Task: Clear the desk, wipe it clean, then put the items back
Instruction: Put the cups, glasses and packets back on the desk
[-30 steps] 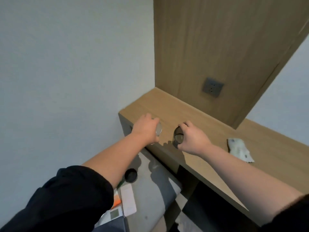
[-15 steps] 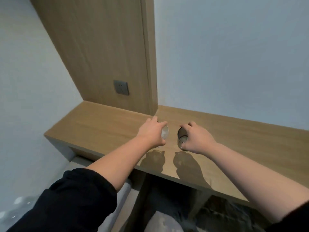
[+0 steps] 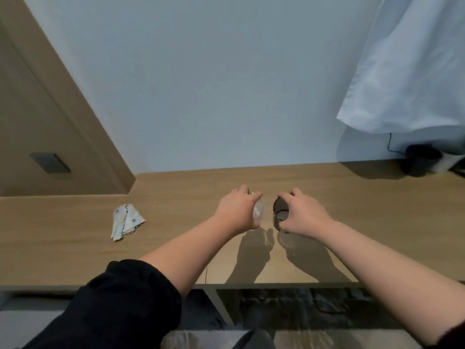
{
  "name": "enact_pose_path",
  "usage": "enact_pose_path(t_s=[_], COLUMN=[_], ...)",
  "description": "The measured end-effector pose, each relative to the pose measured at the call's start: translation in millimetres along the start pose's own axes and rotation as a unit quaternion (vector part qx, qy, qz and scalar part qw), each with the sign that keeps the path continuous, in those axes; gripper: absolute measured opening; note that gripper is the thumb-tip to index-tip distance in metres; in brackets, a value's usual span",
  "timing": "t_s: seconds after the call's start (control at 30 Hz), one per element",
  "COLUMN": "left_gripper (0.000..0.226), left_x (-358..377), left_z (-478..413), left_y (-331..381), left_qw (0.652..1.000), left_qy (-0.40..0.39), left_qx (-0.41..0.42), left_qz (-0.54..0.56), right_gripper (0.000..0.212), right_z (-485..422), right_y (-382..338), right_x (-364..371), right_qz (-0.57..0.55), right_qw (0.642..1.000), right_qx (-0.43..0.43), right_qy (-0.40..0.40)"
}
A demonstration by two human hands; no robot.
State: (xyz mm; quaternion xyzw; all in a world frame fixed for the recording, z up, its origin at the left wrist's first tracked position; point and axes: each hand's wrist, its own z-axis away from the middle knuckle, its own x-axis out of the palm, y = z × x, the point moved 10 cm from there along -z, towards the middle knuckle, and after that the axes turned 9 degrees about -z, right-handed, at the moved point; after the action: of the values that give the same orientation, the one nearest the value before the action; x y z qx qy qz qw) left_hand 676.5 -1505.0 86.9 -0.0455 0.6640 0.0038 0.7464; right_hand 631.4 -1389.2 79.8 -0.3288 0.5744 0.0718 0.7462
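- We are grasping a clear glass (image 3: 259, 210) in our left grip (image 3: 237, 210), with the fingers curling round it from above.
- We are holding a dark glass (image 3: 279, 210) in our right grip (image 3: 302, 215), with fingers and thumb wrapping round its rim.
- The dark glass is sitting just right of the left grip's glass, with a narrow gap between the two.
- Both grips are hanging over the wooden counter (image 3: 176, 248), casting shadows on it just nearer to us. We are not managing to tell whether either glass is touching the wood.
- A folded patterned cloth (image 3: 125, 221) is lying on the counter, well to the left of the left grip.
- A dark cup (image 3: 420, 161) is standing far right of the right grip, by the wall under a white curtain (image 3: 407, 66).
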Motion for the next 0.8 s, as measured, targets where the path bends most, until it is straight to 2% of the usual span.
enact_pose_path(t_s=[0.47,0.8], left_gripper=[0.069,0.074], left_x=[14,15], left_z=[-198,-263], left_y=[132,233], left_qw=[0.997,0.996], left_qy=[-0.030,-0.039], left_qx=[0.063,0.078], left_qz=[0.021,0.036], right_gripper=[0.070,0.074], right_z=[-88,-86], right_y=[197,326], right_x=[-64,-76], right_qz=[-0.009,-0.065], right_qw=[0.996,0.991], right_qx=[0.085,0.117], right_qy=[-0.008,-0.006])
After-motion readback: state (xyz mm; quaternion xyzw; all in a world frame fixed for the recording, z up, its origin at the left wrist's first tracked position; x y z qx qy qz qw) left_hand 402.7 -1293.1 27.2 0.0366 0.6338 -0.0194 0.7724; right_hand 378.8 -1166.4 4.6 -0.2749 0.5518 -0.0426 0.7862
